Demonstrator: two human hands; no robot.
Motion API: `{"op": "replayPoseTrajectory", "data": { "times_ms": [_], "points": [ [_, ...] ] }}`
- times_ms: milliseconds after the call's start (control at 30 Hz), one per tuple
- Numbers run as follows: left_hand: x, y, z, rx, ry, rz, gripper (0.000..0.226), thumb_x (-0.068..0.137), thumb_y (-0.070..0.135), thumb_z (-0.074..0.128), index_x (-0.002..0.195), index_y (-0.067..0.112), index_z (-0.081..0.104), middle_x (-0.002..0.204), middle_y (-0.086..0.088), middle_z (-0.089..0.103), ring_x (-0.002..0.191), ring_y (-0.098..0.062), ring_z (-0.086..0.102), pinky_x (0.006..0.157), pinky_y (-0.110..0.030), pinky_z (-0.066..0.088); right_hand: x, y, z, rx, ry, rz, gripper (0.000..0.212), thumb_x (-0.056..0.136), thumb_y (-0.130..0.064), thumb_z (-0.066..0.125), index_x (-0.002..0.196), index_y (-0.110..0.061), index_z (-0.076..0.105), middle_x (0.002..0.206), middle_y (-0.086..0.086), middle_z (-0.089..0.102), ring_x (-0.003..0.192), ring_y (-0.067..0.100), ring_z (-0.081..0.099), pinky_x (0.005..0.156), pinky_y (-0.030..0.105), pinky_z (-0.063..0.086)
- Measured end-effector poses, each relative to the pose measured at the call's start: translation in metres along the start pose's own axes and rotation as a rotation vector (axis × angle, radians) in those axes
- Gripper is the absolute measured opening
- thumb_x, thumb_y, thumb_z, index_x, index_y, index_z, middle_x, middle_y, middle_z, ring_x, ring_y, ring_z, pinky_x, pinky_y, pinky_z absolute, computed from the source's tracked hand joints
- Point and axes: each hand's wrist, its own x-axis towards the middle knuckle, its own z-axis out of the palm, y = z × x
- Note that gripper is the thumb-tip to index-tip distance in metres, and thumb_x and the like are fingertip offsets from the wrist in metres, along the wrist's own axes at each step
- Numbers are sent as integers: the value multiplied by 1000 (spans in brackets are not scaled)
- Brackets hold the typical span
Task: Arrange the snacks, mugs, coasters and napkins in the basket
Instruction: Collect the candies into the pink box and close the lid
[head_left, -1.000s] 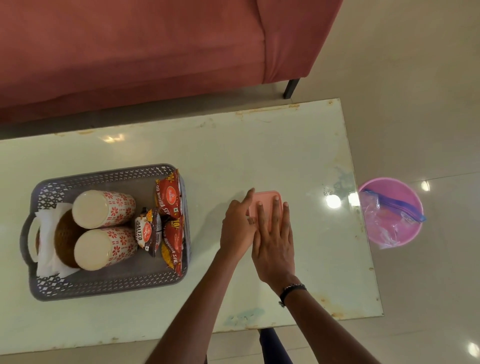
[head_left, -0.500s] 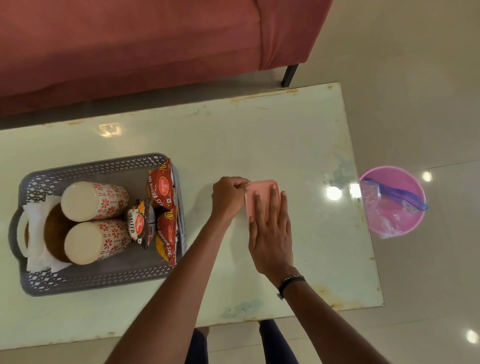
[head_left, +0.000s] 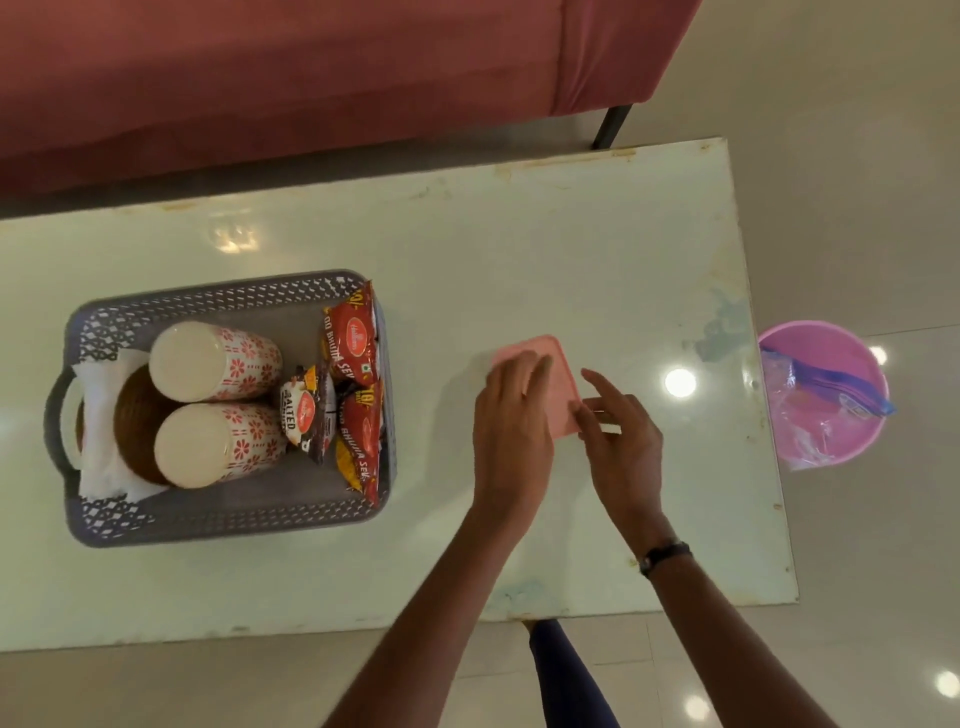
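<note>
While the pink coaster (head_left: 563, 384) lies on the table (head_left: 519, 249), right of the basket (head_left: 208, 297), the left hand (head_left: 511, 415) rests flat on it; the right hand (head_left: 621, 441), fingers spread, touches its right edge.

A big red sofa (head_left: 280, 78) stands behind the pale green, shiny worktop (head_left: 519, 249); one dark sofa leg (head_left: 612, 126) shows. The floor (head_left: 857, 156) has smooth light tiles with bright spots of light. A pink bucket (head_left: 831, 348) with a plastic bag (head_left: 810, 421) inside sits on the floor just right of the worktop.
</note>
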Motion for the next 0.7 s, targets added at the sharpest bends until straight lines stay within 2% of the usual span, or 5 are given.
{"op": "replayPoseTrajectory", "data": {
  "times_ms": [233, 400, 500, 567, 700],
  "points": [
    [-41, -39, -8, 232, -62, -56, 54, 83, 13, 63, 134, 3, 47, 141, -14, 48, 133, -27, 43, 110, -44, 34, -6, -39, 54, -96, -176, -66, 39, 92, -17, 57, 129, -31, 55, 97, 1, 63, 76, 9, 62, 77, 19, 53],
    [-33, -60, -23, 244, -118, -130, 66, 69, 21, 80, 125, -1, 54, 131, -20, 57, 123, -31, 53, 103, -46, 39, -14, -52, 83, -108, -198, -28, 40, 94, -24, 54, 134, -32, 50, 100, 1, 64, 75, 3, 56, 68, -1, 36],
    [-30, -65, -24, 178, -113, -148, 63, 70, 14, 79, 125, -2, 53, 131, -22, 55, 124, -33, 52, 104, -47, 34, -15, -55, 86, -139, -175, -36, 41, 93, -25, 57, 132, -31, 51, 100, 3, 69, 73, 3, 57, 70, 6, 41],
    [-31, -66, -25, 139, -95, -152, 61, 77, 10, 72, 131, -1, 46, 139, -21, 48, 131, -33, 44, 108, -46, 23, -14, -55, 85, -159, -179, -57, 41, 92, -25, 59, 131, -31, 52, 100, 3, 72, 74, 7, 62, 72, 14, 46],
    [-34, -66, -28, 10, -116, -174, 62, 91, 3, 49, 146, 7, 20, 156, -11, 17, 146, -25, 11, 115, -36, 2, -10, -59, 82, -233, -200, -78, 41, 90, -27, 61, 130, -30, 54, 101, 0, 74, 80, 11, 68, 66, 8, 41]
  ]
}}
